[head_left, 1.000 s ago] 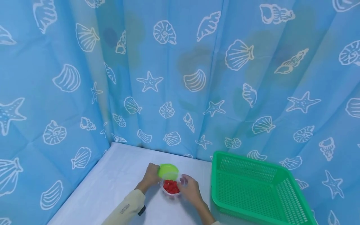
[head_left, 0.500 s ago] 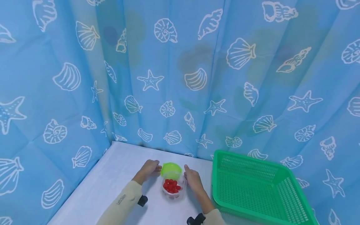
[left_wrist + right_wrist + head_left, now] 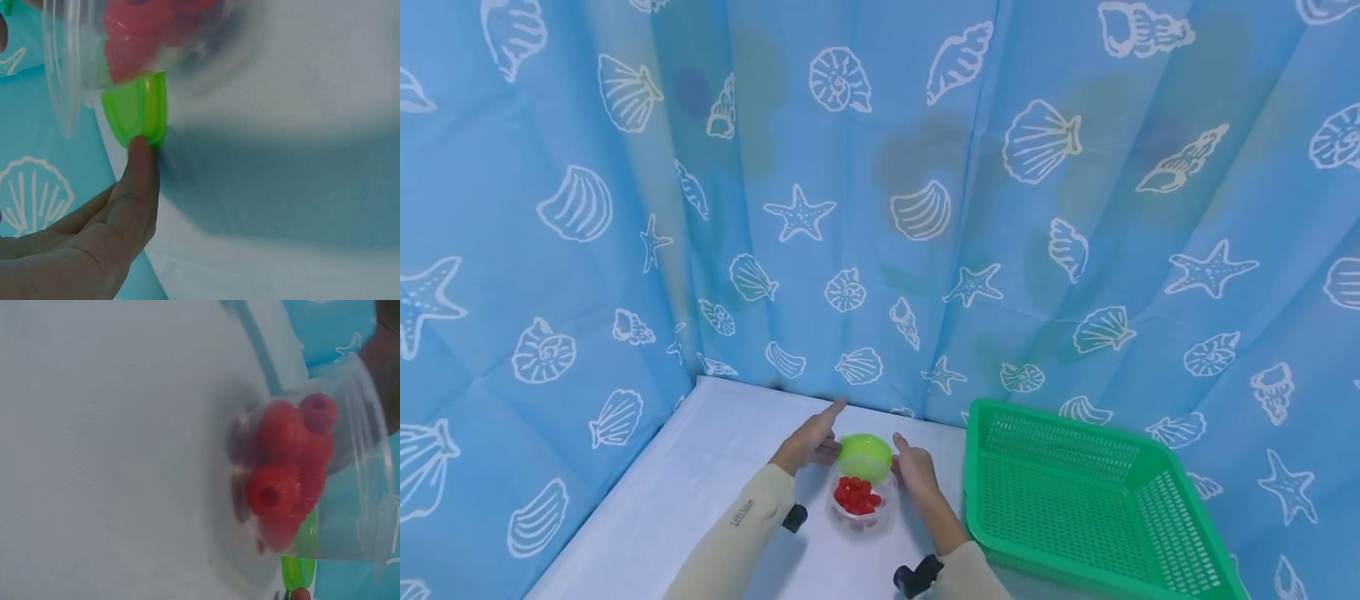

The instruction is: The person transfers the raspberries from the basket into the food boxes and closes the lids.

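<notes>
A lime-green bowl [image 3: 867, 454] stands on the white table, just behind a clear round tub [image 3: 852, 523] of red raspberries [image 3: 855, 496]. My left hand [image 3: 812, 437] is at the bowl's left side, its thumb raised. In the left wrist view, one straight fingertip of that hand touches the bowl [image 3: 137, 112]. On the opposite side is my right hand [image 3: 919, 473], thumb up and fingers extended. Only a fingertip [image 3: 300, 594] of it shows in the right wrist view, against the bowl's lower edge. The tub hides part of the bowl there.
A large green slotted basket [image 3: 985, 533] stands on the right of the table. A blue shell-patterned curtain [image 3: 850, 208] hangs behind the table and along its left side.
My left hand gripped the bowl's edge a second ago; its fingers have straightened. My right hand has left the tub's rim for the bowl's right side. The bowl has shifted slightly right.
</notes>
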Tool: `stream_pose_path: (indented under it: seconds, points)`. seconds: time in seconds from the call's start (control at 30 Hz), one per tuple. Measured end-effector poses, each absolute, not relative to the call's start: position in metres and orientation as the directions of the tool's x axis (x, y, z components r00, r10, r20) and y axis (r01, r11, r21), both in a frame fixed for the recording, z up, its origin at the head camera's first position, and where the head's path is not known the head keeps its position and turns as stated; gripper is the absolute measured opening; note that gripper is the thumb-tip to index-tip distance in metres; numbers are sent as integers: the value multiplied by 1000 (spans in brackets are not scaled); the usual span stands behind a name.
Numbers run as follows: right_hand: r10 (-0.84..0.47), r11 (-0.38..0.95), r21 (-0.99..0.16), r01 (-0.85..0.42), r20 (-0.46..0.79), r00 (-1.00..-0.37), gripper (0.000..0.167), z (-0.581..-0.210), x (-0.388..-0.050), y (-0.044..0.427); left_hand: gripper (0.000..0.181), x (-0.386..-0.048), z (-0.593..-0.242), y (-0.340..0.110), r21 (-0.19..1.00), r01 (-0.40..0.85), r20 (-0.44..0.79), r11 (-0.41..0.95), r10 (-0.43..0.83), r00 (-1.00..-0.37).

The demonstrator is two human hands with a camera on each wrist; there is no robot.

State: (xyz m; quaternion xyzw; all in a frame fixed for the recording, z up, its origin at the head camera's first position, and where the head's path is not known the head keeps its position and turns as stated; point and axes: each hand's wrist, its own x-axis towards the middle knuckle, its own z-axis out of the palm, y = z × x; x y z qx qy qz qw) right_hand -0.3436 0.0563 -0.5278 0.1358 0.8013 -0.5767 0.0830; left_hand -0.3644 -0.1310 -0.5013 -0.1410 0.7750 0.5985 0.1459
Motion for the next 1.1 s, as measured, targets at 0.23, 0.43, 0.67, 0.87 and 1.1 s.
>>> stream_pose_path:
  seconds: [0.23, 0.43, 0.67, 0.87, 1.1]
  points:
    - [115, 198, -927, 318, -300, -947, 54, -528, -345, 59, 113, -367, -508, -129, 903, -415, -409, 112, -75, -910]
    - [68, 83, -956, 282, -277, -959, 65, -524, -347, 60, 122, -373, -520, -130, 896, -439, -444, -65, -96, -891]
    - [94, 87, -991, 104, -96, -991, 44, -506, -347, 64, 70, -368, -512, -130, 947, -316, -320, -58, -77, -944]
    - [177, 278, -959, -50, 103, -979, 20, -502, -343, 67, 29, -366, -511, -132, 962, -263, -252, 78, -127, -959]
    - [134, 274, -960, -58, 97, -986, 32, -507, -332, 71, 39, -356, -515, -142, 960, -263, -262, 102, -23, -965]
